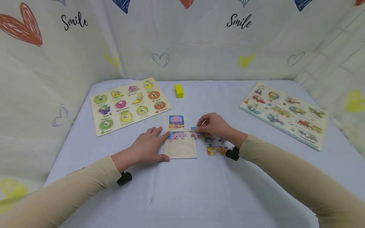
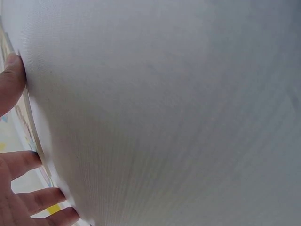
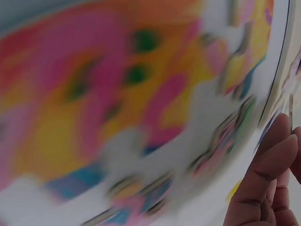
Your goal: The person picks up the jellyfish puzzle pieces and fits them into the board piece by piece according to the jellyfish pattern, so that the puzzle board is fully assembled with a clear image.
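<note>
Right hand (image 1: 214, 125): thumb and index finger clamped together on a small jigsaw piece (image 1: 195, 133), blue and pink, held at the upper right corner of the puzzle tray, centre of frame. Right wrist view shows the pinch at the right edge, a thin piece edge-on between the fingertips. Whether the piece touches the tray: cannot tell.

Left hand (image 1: 149, 145): fingers extended and apart, thumb spread away from them. Index fingertip at the upper left corner of the puzzle tray (image 1: 181, 150), thumb tip at the lower left corner. Left wrist view has thumb and index against the tray edge, at the left of the frame.

Tray: pale and shallow; interlocking pink-and-blue pieces (image 1: 178, 136) with an eye lie along its upper left, bare base below. Just above the tray's upper edge: a square picture card (image 1: 176, 121) showing a pink octopus-like figure on blue.

Loose jigsaw pieces (image 1: 211, 150) lie right of the tray, partly under the right hand and wrist; close and blurred in the right wrist view.

Farther out: yellow block (image 1: 179, 91) at upper centre; fruit puzzle board (image 1: 139, 117), tilted, upper left; vehicle puzzle board (image 1: 285, 109), upper right. All on a white tablecloth (image 1: 182, 196).
</note>
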### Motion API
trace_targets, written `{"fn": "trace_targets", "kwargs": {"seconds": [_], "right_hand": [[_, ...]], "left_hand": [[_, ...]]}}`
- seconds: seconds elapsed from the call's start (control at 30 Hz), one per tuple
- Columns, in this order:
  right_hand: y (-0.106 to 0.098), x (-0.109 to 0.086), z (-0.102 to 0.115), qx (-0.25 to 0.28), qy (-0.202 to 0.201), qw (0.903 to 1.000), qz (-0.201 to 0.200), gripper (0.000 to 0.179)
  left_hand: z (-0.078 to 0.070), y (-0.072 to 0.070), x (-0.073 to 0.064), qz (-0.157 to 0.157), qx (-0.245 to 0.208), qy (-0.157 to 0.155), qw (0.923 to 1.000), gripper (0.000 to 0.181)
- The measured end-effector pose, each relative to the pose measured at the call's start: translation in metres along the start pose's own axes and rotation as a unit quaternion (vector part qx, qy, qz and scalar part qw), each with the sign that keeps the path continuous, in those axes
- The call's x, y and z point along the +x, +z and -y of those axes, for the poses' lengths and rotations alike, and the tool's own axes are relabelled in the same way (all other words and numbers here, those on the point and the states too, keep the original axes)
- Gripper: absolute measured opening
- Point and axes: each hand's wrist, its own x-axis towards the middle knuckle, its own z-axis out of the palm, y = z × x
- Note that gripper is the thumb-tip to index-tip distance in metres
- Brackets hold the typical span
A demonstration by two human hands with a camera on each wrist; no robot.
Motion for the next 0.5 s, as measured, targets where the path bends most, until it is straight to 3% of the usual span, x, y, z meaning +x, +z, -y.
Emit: {"fn": "trace_targets", "kwargs": {"seconds": [0.5], "right_hand": [[0.020, 0.007, 0.023, -0.020, 0.062, 0.9978, 0.013, 0.024]], "left_hand": [[0.002, 0.001, -0.001, 0.000, -0.004, -0.001, 1.0000, 0.095]]}}
